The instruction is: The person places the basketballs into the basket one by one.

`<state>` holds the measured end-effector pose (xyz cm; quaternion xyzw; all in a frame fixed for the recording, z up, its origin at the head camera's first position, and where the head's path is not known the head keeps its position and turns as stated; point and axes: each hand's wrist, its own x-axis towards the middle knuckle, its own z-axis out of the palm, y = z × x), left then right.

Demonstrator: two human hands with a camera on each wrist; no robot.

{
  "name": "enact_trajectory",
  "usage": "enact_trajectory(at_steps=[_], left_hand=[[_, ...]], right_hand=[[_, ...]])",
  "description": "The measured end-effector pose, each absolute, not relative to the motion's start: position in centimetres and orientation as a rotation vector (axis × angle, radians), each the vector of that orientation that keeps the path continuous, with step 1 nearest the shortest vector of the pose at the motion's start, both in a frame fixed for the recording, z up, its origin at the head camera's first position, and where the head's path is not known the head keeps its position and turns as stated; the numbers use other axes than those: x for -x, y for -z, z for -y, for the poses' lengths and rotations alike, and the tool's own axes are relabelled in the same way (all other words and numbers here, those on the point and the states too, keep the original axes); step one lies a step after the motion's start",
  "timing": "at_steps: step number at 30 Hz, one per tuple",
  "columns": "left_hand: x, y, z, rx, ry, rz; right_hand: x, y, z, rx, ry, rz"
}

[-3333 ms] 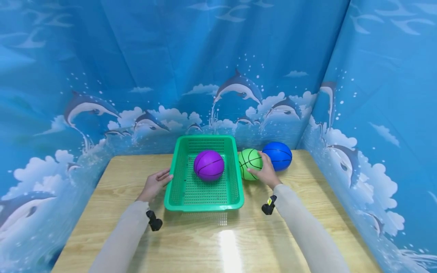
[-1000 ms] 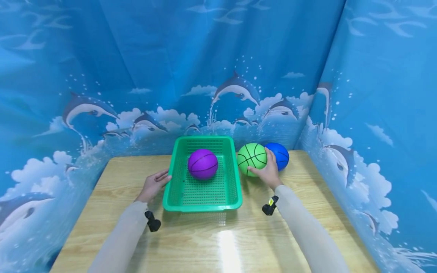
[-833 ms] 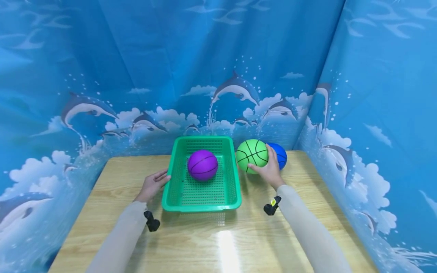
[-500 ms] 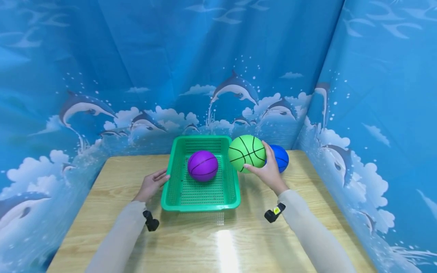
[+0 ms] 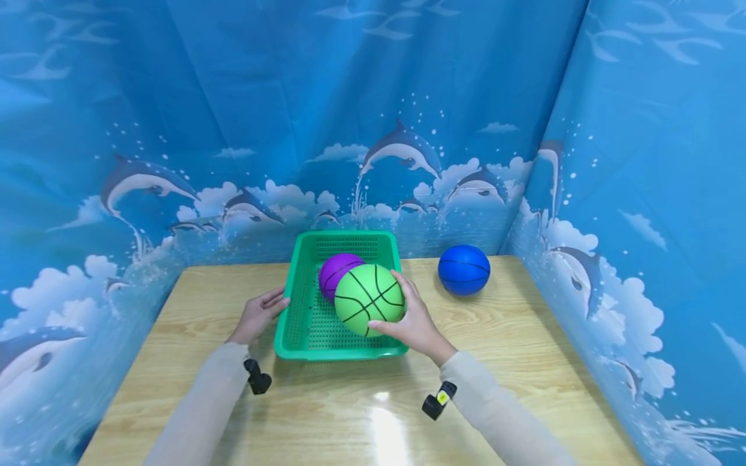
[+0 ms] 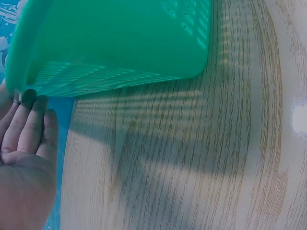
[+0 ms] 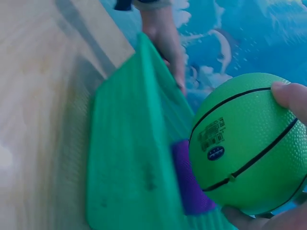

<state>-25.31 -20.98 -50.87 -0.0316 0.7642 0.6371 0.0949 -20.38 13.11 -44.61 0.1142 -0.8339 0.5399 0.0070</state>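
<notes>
My right hand (image 5: 416, 327) holds a light green ball (image 5: 368, 300) with black basketball lines, thumb on the near side and fingers on the far side. It is above the right part of a green plastic basket (image 5: 344, 355). Inside the basket rests a purple ball (image 5: 337, 272), partly covered by the green one in the head view. At the basket's left rim, my left hand (image 5: 260, 317) grips the edge between thumb and fingers. In the left wrist view, the fingers (image 6: 32, 127) reach up to the rim. A blue ball (image 5: 464, 270) lies on the table, right of the basket.
The wooden table (image 5: 326, 414) extends around the basket. A blue curtain (image 5: 326, 116) printed with dolphins rises behind it and along the right side. Each wrist carries a small black camera, one of them the right wrist camera (image 5: 438, 401).
My right hand has lifted the green ball from beside the basket and moved it left over it. The purple ball is now partly covered. My left hand has stayed at the basket's rim.
</notes>
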Motion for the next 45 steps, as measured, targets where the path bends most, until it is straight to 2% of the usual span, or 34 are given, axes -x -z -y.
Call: enact_trajectory(at_steps=[5,14,23,29,36,45], left_hand=[[25.4,50.9,21.0,0.084,-1.891,-2.268],[25.5,51.1,20.8,0.064,-1.9,-2.273],[25.7,51.2,20.6,0.079,-1.916,-2.272],[25.7,51.1,20.6,0.085,-1.913,-2.271],[25.7,51.0,20.7,0.108,-1.904,-2.285],[25.7,51.2,20.8,0.123,-1.914,-2.285]], right_hand=[[20.1,45.8,-10.9,-0.419,-1.672,2.66],[20.8,47.7,-9.3,-0.319,-1.645,2.751],[21.5,49.3,-7.2,-0.594,-1.346,2.74],[21.5,49.5,-6.7,-0.655,-1.375,2.791],[22.1,49.2,-6.7,-0.541,-1.652,2.803],[22.3,49.1,-6.2,-0.432,-1.785,2.815]])
